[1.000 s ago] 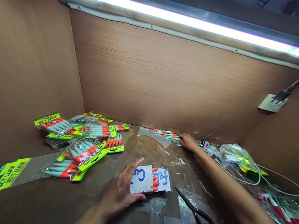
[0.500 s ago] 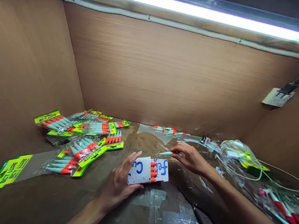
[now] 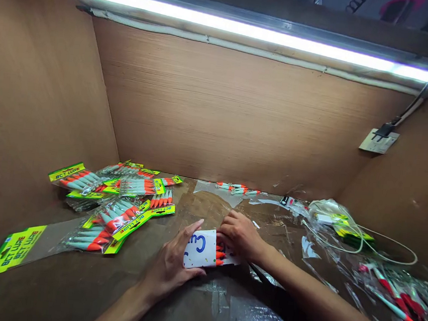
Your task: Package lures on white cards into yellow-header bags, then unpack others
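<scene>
"Tell me about the left hand."

"The bare left hand (image 3: 169, 257) is clamped on the left end of a white cardboard sleeve with blue handwriting (image 3: 200, 250), thumb along the near edge, fingers along the far one. The sleeve lies mid-table, on a dark brown, tape-patched tabletop (image 3: 180, 308)."

"What's inside it?"

"A row of bright orange, pointed lure tips (image 3: 220, 256) pokes from its right side."

"And the right hand?"

"The bare right hand (image 3: 242, 238) is at that same side, fingers bent and close together by the upper tips. From here I can't tell whether they pinch anything; the hand itself hides it."

"What's around them?"

"To the left, a heap of clear packets with yellow-green BCT LURE headers (image 3: 118, 213). By the brown wooden back wall (image 3: 222, 111), a few loose mint-and-orange lures (image 3: 238, 188). Far right, red-and-pale lures among clear plastic (image 3: 399, 299)."
</scene>
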Available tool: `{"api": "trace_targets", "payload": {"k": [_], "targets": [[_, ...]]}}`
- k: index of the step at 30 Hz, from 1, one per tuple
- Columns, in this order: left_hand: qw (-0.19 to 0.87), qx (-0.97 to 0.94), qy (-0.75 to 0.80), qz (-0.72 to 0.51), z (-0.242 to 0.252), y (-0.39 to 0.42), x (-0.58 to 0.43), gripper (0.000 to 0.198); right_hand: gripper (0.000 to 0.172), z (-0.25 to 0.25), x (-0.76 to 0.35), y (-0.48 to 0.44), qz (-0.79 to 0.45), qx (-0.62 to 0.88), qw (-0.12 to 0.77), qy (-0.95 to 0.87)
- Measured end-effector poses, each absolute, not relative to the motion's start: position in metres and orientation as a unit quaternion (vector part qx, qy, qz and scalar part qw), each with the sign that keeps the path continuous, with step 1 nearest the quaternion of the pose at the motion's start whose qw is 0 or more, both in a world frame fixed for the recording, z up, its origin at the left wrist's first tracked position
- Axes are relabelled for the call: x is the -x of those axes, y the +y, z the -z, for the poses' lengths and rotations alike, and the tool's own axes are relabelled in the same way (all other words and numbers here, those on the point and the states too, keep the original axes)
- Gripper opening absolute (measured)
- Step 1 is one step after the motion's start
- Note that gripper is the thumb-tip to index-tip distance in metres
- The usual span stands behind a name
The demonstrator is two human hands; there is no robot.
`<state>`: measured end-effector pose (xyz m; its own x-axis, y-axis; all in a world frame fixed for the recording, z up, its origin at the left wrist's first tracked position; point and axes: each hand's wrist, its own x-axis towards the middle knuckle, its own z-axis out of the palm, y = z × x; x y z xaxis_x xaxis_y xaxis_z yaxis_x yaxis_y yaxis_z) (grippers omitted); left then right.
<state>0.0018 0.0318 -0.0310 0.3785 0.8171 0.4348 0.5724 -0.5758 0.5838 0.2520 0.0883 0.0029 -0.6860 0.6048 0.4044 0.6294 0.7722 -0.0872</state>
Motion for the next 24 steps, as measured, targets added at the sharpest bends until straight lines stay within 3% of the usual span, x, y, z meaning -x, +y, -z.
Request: {"api": "trace_targets", "payload": {"k": [3,6,10,12,16,18,21,24], "targets": [[0.179,-0.798,0.446,-0.363,0.029,0.031,-0.001,0.106,0.027,0.001,-0.248,0.085,0.006,0.36,0.228,-0.905],[0.182,-0.798,0.449,-0.359,0.03,0.031,-0.002,0.105,0.051,0.0,-0.252,0.075,-0.083,0.368,0.26,-0.889],[0.203,-0.806,0.442,-0.337,0.033,0.028,-0.004,0.111,0.091,-0.003,-0.252,0.058,-0.183,0.298,0.162,-0.923],[0.221,-0.816,0.425,-0.322,0.033,0.025,-0.004,0.114,0.096,-0.003,-0.251,0.052,-0.213,0.281,0.127,-0.927],[0.215,-0.838,0.391,-0.316,0.029,0.023,-0.002,0.098,0.091,-0.002,-0.269,0.049,-0.234,0.293,0.164,-0.912],[0.191,-0.842,0.392,-0.319,0.03,0.026,-0.001,0.082,0.072,-0.004,-0.295,0.058,-0.205,0.334,0.213,-0.895],[0.16,-0.843,0.401,-0.32,0.034,0.031,-0.001,0.068,0.03,-0.018,-0.362,0.083,-0.079,0.502,0.237,-0.828],[0.14,-0.843,0.404,-0.327,0.035,0.034,-0.003,0.062,0.024,-0.042,-0.45,0.108,0.027,0.688,0.204,-0.696]]}}
